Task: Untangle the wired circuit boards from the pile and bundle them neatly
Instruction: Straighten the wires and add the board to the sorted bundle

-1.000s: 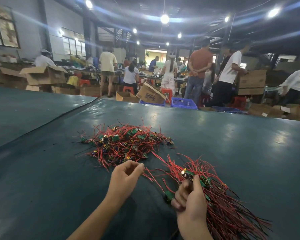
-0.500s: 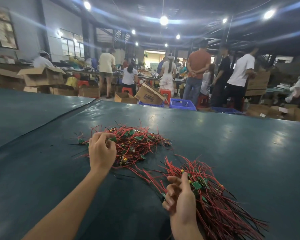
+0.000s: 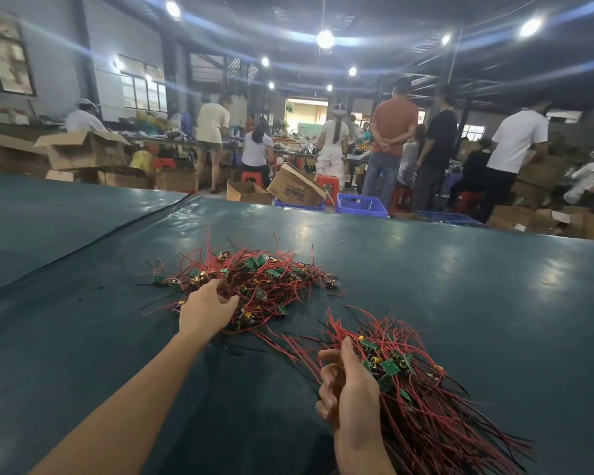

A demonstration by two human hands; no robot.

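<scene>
- Dark green table cover (image 3: 477,303), beneath the grip
- Blue crate (image 3: 360,204), far beyond the grip, past the table edge
- Open cardboard box (image 3: 83,152), far left

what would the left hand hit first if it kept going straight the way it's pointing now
The tangled pile of red-wired circuit boards. The left hand points forward and to the right into it, fingers curled in its near edge, so nothing lies between them.
</scene>
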